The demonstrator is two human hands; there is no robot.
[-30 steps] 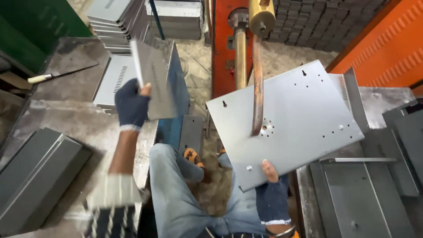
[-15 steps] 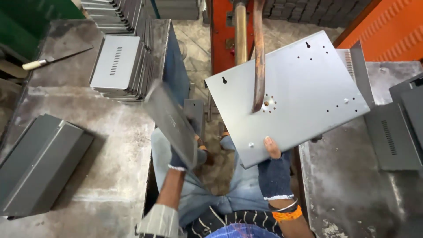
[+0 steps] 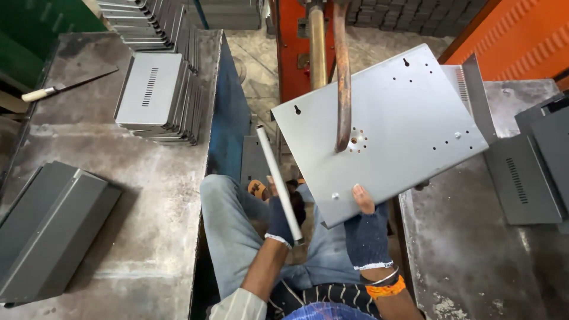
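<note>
Panel (image 3: 403,124), clamped at its 6 o'clock edge by the right hand (image 3: 367,234), sits under the copper rod (image 3: 342,77), while the left hand (image 3: 281,219) has brought a thin plate (image 3: 278,184) edge-on from the counter (image 3: 89,154) stack at 10 o'clock.

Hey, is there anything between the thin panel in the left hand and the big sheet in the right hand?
Nothing visible. The thin panel, edge-on in the left hand, is apart from the big sheet held by the right hand, with only open space above the person's lap between them.
</note>
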